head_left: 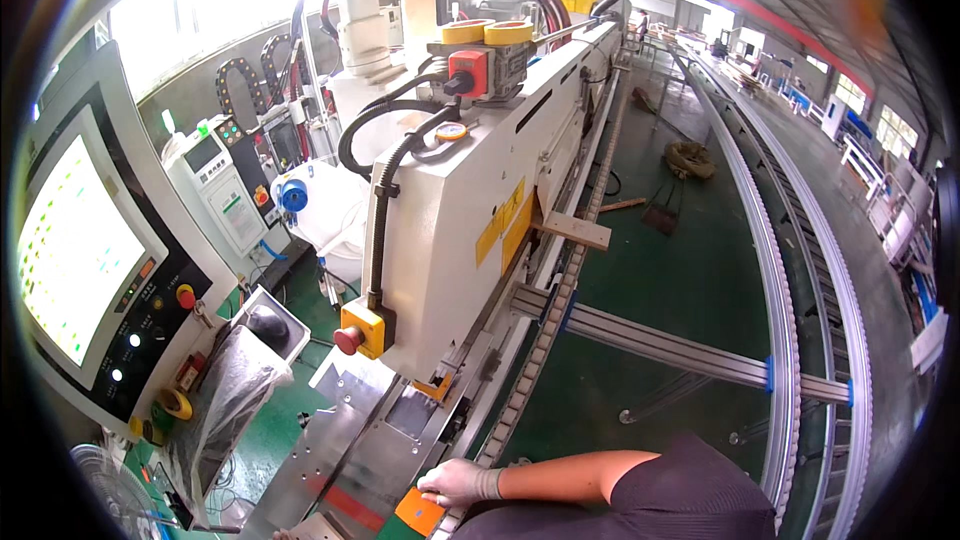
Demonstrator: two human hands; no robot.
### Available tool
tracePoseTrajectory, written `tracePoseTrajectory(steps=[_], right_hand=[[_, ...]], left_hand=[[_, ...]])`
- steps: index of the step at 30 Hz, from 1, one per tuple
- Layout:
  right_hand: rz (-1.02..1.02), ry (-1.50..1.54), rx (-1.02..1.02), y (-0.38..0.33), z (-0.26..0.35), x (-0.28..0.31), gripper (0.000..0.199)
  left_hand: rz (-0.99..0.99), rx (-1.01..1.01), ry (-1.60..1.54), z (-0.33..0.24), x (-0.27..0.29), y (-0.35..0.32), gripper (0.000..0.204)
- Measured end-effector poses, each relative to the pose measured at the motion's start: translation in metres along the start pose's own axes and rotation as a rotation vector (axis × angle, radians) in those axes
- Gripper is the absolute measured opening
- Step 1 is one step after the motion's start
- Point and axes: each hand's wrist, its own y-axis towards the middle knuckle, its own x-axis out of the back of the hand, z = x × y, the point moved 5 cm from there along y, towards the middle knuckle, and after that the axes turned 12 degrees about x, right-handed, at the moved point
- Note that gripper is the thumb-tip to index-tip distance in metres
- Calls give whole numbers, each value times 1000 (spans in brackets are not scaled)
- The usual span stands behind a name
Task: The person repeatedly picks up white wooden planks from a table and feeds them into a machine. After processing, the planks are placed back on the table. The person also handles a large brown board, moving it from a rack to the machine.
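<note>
My right hand (460,483), in a pale glove with a grey cuff, reaches in from the lower right. Its fingers curl against a flat orange piece (419,511) at the near end of the machine bed, and their tips are partly hidden. Just beyond lies the metal bed (340,430) of a long cream machine (450,210). A roller track (520,390) runs along its right side. My left hand cannot be made out. A pale brownish shape (312,528) is cut off by the lower edge, too little of it showing to name.
A control panel (85,250) with a lit screen stands at the left, beside a plastic-covered stand (225,410). From the machine's near end juts a red stop button (349,340) on a yellow box. A crossbar (670,347) joins long metal rails (780,340) at the right.
</note>
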Motion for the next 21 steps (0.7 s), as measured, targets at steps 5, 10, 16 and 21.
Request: tracePoseTrajectory(steps=[5,10,16,21], right_hand=[[51,-21,-111,-2,-3,2,33],[62,45,-116,15,18,3,47],[-104,218,60,21,80,23,73],[-128,436,-71,5,71,28,45]], left_hand=[[60,-142,7,-33,18,31,103],[-287,-276,-705,-85,51,-10,77],[649,-197,-2317,-223,4,-53,53],[387,86,-1877,-245,-52,-68,52]])
